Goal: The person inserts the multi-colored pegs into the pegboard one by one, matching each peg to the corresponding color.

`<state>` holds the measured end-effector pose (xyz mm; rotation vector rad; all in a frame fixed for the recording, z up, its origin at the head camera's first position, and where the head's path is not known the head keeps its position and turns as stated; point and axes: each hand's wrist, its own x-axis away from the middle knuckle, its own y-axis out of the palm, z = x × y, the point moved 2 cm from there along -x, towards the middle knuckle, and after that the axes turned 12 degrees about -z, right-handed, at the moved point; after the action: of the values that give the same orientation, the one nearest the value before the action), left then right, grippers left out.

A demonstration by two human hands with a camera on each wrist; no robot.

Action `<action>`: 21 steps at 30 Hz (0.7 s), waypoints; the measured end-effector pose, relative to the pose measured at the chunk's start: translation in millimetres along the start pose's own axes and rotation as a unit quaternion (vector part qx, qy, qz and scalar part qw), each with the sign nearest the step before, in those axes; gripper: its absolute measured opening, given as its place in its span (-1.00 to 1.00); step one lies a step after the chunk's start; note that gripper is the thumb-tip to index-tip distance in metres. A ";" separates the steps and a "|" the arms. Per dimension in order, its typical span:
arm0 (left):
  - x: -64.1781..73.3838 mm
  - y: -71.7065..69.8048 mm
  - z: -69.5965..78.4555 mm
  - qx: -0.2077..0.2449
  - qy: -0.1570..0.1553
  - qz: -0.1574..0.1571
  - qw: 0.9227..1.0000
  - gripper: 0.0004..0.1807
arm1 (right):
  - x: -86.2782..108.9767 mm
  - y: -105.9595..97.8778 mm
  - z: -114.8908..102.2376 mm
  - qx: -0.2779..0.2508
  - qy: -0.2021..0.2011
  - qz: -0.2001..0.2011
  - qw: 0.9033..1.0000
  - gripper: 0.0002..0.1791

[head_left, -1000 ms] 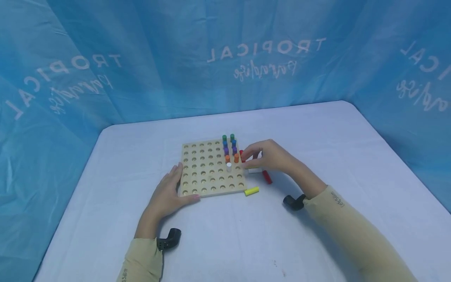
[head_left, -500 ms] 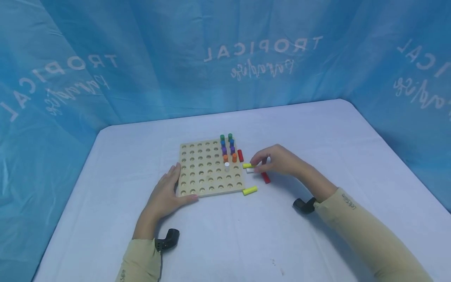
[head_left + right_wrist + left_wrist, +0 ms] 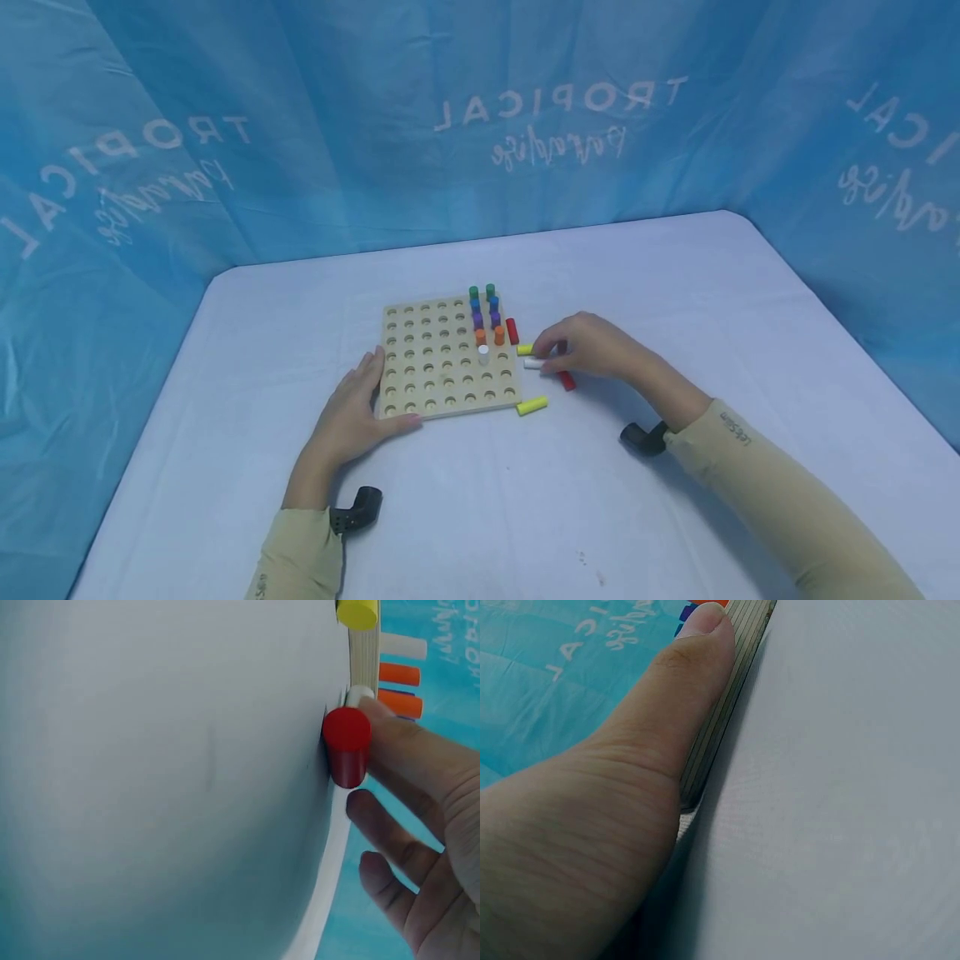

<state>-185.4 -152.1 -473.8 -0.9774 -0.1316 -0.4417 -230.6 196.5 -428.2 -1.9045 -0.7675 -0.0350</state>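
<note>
A square wooden pegboard [image 3: 438, 367] with rows of holes lies on the table. My left hand [image 3: 356, 417] rests at its near left corner, fingers along the left side. In the left wrist view the straight thumb [image 3: 682, 682] lies along the board's front edge. Green, blue, purple and orange pegs [image 3: 499, 335] stand in pairs in the right columns, with one white peg [image 3: 483, 355] upright below them. Right of the board, my right hand [image 3: 588, 346] pinches a lying white peg [image 3: 532, 364] between thumb and forefinger; its right end is hidden by the fingers.
Loose pegs lie around the right hand: a red peg [image 3: 512, 331] beside the board, a partly covered yellow peg [image 3: 524, 350], another red peg [image 3: 567, 381] below the hand, and a yellow peg [image 3: 532, 406] near the board's corner. A blue printed curtain [image 3: 480, 125] hangs behind the white table [image 3: 480, 500].
My right hand has moved right from the board's edge to the loose pegs, and its fingers have come down onto the lying white peg. The left hand keeps its place at the board.
</note>
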 end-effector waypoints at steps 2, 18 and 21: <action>0.0 0.0 -0.6 0.000 -0.001 0.000 1.000 0.46 | -2.1 1.2 -0.1 0.009 -0.001 -0.004 1.000 -0.71; -0.7 -0.1 -2.4 0.003 0.001 -0.003 1.000 0.47 | -6.4 1.5 -5.1 0.043 -0.025 -0.020 0.999 -0.70; -0.6 0.5 -2.9 0.002 -0.001 -0.002 1.000 0.47 | -7.0 2.2 -4.5 0.042 -0.026 -0.027 0.998 -0.71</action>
<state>-186.0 -154.0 -476.0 -0.9732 -0.1369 -0.4445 -233.6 188.7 -430.3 -1.8109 -0.8430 0.0142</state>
